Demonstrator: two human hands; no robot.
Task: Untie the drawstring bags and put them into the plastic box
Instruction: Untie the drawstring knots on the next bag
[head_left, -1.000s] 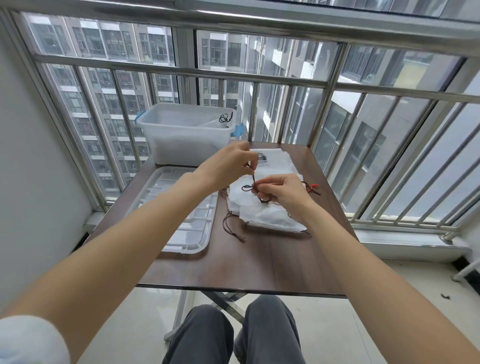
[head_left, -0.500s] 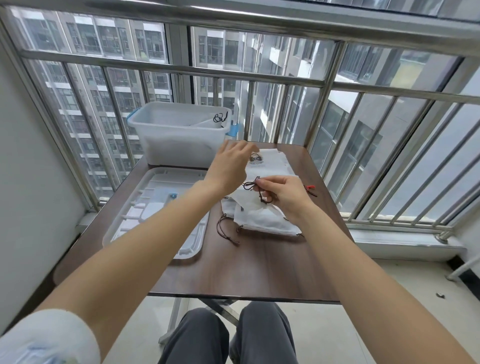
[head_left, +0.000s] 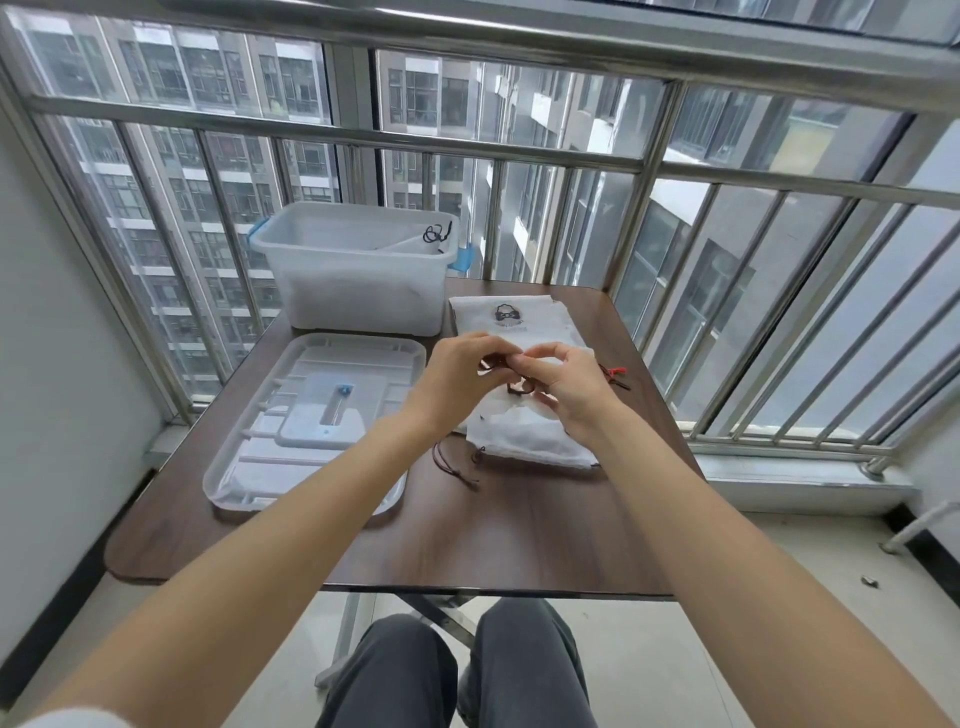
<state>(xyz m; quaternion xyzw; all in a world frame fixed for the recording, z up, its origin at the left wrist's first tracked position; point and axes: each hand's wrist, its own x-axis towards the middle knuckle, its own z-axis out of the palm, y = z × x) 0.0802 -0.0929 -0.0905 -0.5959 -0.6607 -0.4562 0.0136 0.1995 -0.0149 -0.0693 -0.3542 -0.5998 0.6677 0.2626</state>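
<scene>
Seated person at a small brown table (head_left: 519, 525); knees visible under the near edge, at 6 o'clock of the view.

Nearest on the table: loose dark cord ends (head_left: 457, 462) trailing off the near-left corner of a stack of white drawstring bags (head_left: 535, 441), which lies right of table centre.

Both hands meet just above the stack. Left hand (head_left: 457, 376) comes in from 8 o'clock, fingers curled, tips pinching the dark cord (head_left: 519, 387) of the top bag. Right hand (head_left: 566, 384) comes in from 4 o'clock, thumb and forefinger also pinched on that cord; the fingertips of the two hands are nearly touching. The knot itself is hidden between the fingers, so I cannot tell how loose it is.

Judgement: the step is picking the knot open. Best done with one hand holding the knot body steady while the other works a single strand out; pulling both ends apart would likely tighten it. Keeping the bag resting on the stack should stop the fabric bunching.

A red-tipped cord (head_left: 615, 371) shows at 3 o'clock of the right hand.

Left of the hands, at 9 o'clock, a clear lid (head_left: 311, 431) lies flat.

Beyond the hands, another white bag with a dark printed logo (head_left: 506, 314) lies flat.

Farthest, at 11 o'clock of the hands, the plastic box (head_left: 358, 280) stands open by the railing; a bag with a dark cord already lies inside at its right end. Several bags remain outside.
</scene>
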